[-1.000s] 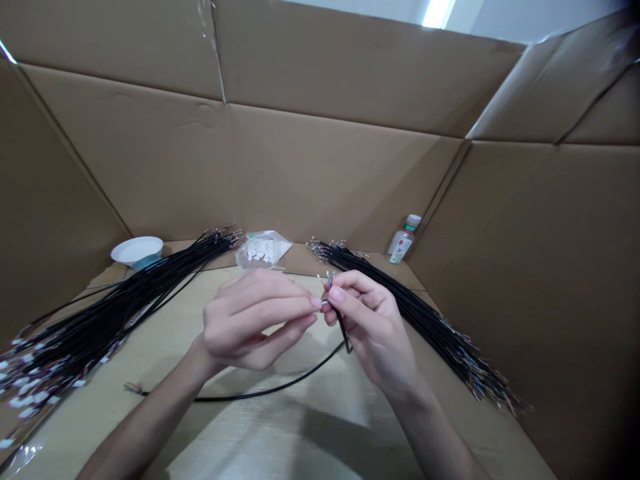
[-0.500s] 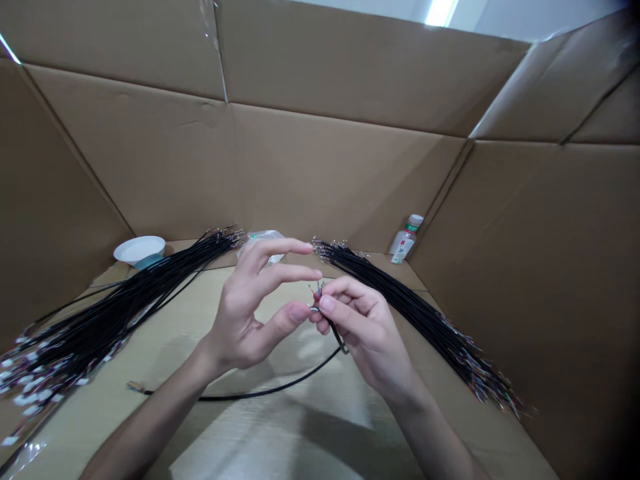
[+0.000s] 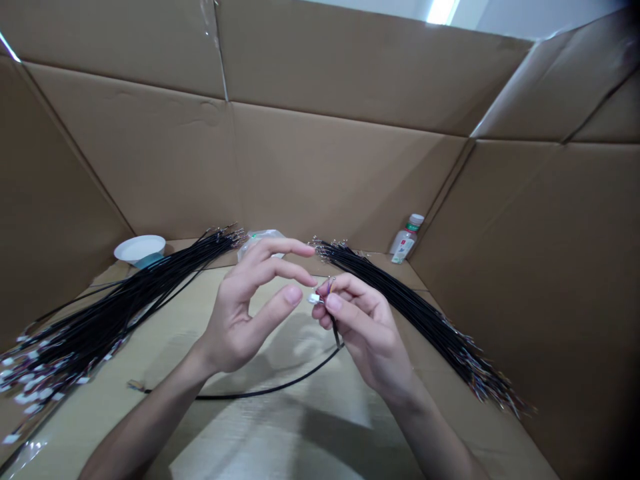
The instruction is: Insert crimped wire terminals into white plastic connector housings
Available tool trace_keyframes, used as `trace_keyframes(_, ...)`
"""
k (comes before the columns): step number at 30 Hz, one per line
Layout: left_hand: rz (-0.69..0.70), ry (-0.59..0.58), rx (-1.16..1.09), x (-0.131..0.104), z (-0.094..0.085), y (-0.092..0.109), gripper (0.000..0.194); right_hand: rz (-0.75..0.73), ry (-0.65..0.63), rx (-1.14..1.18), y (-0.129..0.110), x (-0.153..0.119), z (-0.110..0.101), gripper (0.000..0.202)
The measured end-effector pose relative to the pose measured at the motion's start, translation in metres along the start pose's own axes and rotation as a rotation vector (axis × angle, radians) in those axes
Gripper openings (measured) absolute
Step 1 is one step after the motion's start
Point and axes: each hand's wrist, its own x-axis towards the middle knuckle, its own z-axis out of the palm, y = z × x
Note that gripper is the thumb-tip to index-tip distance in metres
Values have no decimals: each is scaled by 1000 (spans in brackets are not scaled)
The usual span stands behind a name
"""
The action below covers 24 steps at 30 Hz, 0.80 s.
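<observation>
Between thumb and fingers, my right hand (image 3: 363,327) pinches the wire end of a black cable (image 3: 280,387). A small white connector (image 3: 314,299) sits at that end, beside thin coloured wires. The cable curves down and left across the work surface, passing behind my left forearm to a loose end with bare coloured wires. My left hand (image 3: 253,307) is just left of the connector, its fingers and thumb apart and nothing between them.
A bundle of black cables with white connectors (image 3: 135,293) lies at the left, another bundle (image 3: 410,303) at the right. Behind are a white bowl (image 3: 140,249), a clear plastic bag (image 3: 265,235) and a bottle (image 3: 404,241). Cardboard walls (image 3: 345,173) surround the surface.
The white connector now shows at the fingertips of my right hand. My left thumb has drawn back a little to the left, away from the wires.
</observation>
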Motion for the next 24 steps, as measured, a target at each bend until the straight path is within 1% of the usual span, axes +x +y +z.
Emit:
trace_keyframes(3, 16, -2, 24, -1, 0, 2, 17, -14, -22, -30, 1, -1, -2, 12)
trace_keyframes(6, 79, -3, 98, -1, -2, 3, 22, -20, -36, -51, 2, -2, -3, 14)
trace_keyframes(9, 187, 0, 239, 1, -5, 2, 28, -29, -43, -58, 3, -1, -4, 14)
trace_keyframes(13, 405, 43, 469, 2, -9, -1, 37, -63, -45, -84, 4, 0, -2, 12)
trace_keyframes(15, 455, 55, 534, 2, -10, -2, 38, -70, -24, -119, 5, 1, -1, 14)
trace_keyframes(20, 403, 43, 491, 2, -12, 0, 32, -79, 33, -168, 5, 1, 1, 18)
trace_keyframes(24, 332, 7, 453, 4, -10, 2, 26, -102, 74, -163, 7, 2, -1, 17)
